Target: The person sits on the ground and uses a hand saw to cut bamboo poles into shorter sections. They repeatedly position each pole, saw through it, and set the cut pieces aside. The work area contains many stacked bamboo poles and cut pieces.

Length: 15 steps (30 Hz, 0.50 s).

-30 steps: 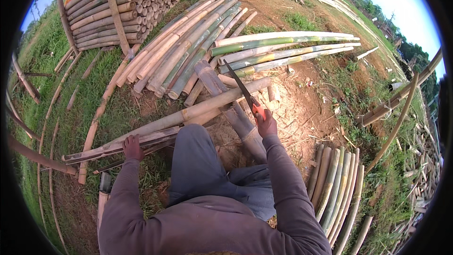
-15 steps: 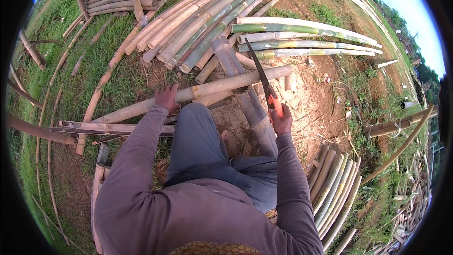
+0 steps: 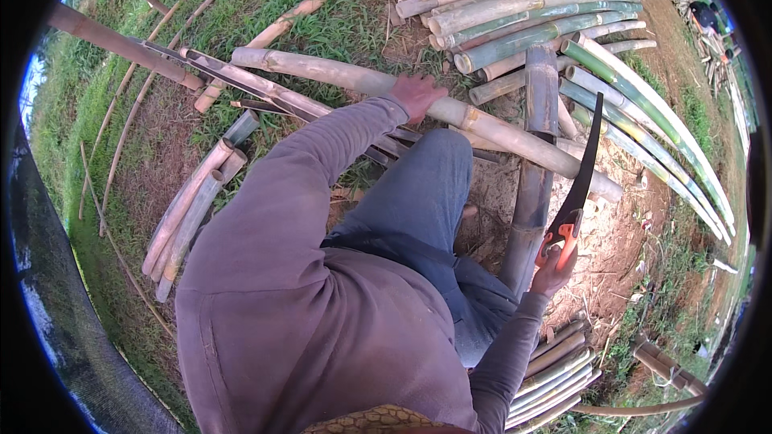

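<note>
A pale bamboo pole [image 3: 354, 74] lies slantwise in front of me, across a thicker dark bamboo [image 3: 527, 213]. My left hand [image 3: 418, 98] is on top of it, left of the crossing, its fingers curled over the far side. My right hand [image 3: 553, 275] grips the orange handle of a hand saw [image 3: 585, 162]. The dark, tapering blade points away from me and passes over the pole's right part, beyond the crossing. Whether the teeth touch the bamboo I cannot tell. My bent left knee is close to the pole's near side.
Bamboo poles lie piled at the far side [image 3: 515, 12], with green ones [image 3: 667, 104] at the right. Short lengths [image 3: 555, 378] are stacked near my right arm, others [image 3: 193, 209] to my left. Split bamboo [image 3: 257, 90] lies beside the pole's left end. Dark netting [image 3: 72, 337] borders the lower left.
My view has turned, so the whole scene appears rotated clockwise and shifted right. The left hand stays on the bamboo pole; the right still holds the saw, its blade over the same end.
</note>
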Motion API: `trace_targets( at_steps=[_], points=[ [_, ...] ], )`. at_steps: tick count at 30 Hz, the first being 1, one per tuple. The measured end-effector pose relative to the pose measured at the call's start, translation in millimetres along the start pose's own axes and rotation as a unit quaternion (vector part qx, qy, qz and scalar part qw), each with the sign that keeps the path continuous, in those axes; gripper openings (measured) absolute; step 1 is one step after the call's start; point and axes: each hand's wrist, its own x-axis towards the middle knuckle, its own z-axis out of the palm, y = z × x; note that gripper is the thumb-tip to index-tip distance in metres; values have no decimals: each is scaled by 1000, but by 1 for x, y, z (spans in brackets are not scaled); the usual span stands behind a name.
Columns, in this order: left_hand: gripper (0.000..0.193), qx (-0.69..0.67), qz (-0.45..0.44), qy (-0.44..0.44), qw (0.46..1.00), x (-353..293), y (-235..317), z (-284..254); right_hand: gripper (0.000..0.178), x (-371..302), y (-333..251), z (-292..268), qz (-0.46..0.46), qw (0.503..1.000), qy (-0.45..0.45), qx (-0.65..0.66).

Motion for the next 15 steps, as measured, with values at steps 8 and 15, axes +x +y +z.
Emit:
trace_targets(
  at_steps=[8,15],
  points=[
    [70,-6,-48,-7,999,33,-59,14,50,20,-35,55,-58,980,44,-184],
    [95,58,14,14,998,55,33,-21,38,48,-52,70,17,994,108,-26]
  ],
)
